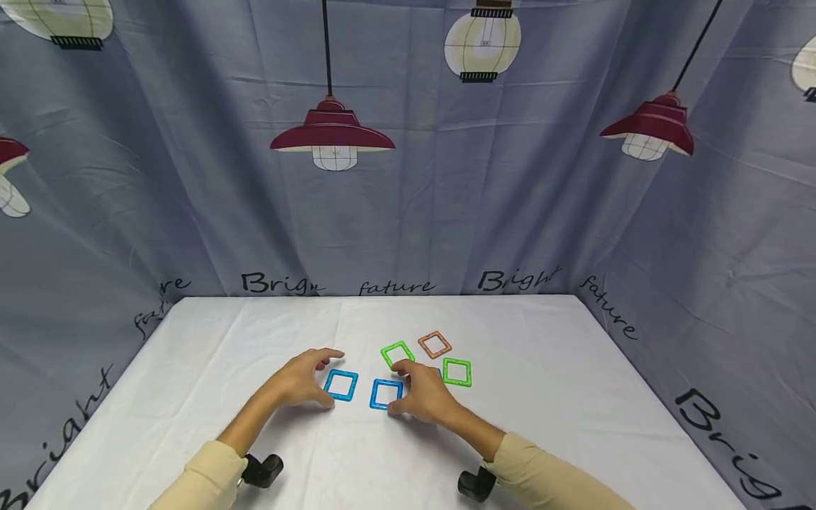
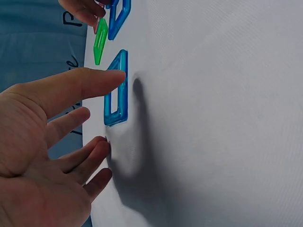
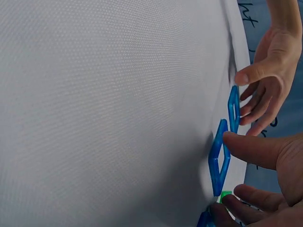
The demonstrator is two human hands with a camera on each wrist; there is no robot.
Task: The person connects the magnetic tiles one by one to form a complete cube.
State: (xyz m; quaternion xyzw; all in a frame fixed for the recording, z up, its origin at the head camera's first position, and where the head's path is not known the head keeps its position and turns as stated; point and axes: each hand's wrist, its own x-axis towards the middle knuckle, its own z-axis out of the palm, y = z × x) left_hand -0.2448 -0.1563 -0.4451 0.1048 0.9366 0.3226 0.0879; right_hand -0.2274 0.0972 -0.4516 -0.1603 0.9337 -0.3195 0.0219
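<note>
Wrist cameras (image 1: 263, 470), hands, green squares (image 1: 457, 372), orange square (image 1: 435, 345)

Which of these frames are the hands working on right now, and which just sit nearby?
In hand:
left blue square plastic frame, at the left hand
right blue square plastic frame, at the right hand

Lying about:
two green square frames
orange square frame

Two blue square frame tiles lie flat side by side: one tile (image 1: 341, 385) left of the other tile (image 1: 385, 394), apart.
</note>
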